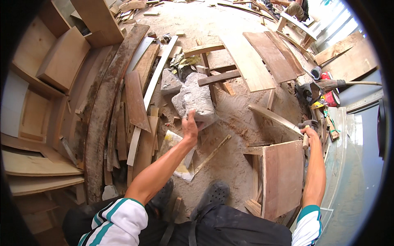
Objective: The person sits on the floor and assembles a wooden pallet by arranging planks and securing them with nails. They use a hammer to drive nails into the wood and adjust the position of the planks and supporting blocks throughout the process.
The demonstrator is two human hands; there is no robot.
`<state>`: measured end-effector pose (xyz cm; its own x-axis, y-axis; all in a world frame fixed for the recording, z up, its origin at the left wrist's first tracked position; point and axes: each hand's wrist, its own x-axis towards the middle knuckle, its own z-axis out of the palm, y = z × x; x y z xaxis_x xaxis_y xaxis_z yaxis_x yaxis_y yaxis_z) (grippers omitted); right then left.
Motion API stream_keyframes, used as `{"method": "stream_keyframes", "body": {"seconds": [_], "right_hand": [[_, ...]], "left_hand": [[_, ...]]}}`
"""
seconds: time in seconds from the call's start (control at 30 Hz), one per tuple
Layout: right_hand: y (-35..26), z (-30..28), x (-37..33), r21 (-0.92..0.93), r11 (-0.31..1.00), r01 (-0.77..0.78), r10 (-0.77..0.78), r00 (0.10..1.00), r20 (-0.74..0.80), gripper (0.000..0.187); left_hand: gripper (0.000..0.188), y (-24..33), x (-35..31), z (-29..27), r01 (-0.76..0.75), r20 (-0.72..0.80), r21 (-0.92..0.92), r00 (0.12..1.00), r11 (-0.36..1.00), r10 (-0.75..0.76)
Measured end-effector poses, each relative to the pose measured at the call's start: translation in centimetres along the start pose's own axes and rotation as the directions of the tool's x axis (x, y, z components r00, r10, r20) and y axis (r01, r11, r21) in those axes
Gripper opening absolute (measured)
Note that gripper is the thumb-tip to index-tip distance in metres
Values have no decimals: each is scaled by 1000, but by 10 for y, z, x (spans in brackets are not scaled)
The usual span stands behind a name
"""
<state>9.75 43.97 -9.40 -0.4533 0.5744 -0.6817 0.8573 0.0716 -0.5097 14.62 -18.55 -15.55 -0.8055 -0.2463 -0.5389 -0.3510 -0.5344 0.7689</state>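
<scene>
A rough grey concrete block (196,94) sits on the dusty floor ahead of me. My left hand (190,129) grips its near edge, some fingers hidden against the block. Beside it, on the left, lies a smaller grey chunk (170,83). Off to the right, my right hand (312,136) is closed around a hammer (305,143), its dark metal head showing above the fist. Just left of that hand stands a wooden box (283,178) with a brown plywood face. A pale wooden strip (277,119) slants down toward the hammer.
Long weathered planks (107,94) and wooden cabinets (61,61) line the left side. Wide boards (248,65) lie ahead. At right are a brush (328,84), a red can (331,98) and a glass sheet (338,172). A thin stick (212,153) lies near my shoes (213,194). Another person (295,9) sits far back.
</scene>
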Motion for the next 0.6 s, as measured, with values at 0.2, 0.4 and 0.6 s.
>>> {"method": "stream_keyframes", "body": {"seconds": [0.2,0.4,0.6], "right_hand": [[-19,12,-64,33,999,24,-25,999,44,27],[-28,16,-112,79,986,147,-149,989,19,26],[-20,5,-129,87,970,226,-228,973,20,39]], "left_hand": [[71,23,-16,-5,267,103,595,910,758,-401],[113,41,-18,-7,-559,475,829,732,31,488],[134,23,-4,7,-447,420,894,855,20,302]]}}
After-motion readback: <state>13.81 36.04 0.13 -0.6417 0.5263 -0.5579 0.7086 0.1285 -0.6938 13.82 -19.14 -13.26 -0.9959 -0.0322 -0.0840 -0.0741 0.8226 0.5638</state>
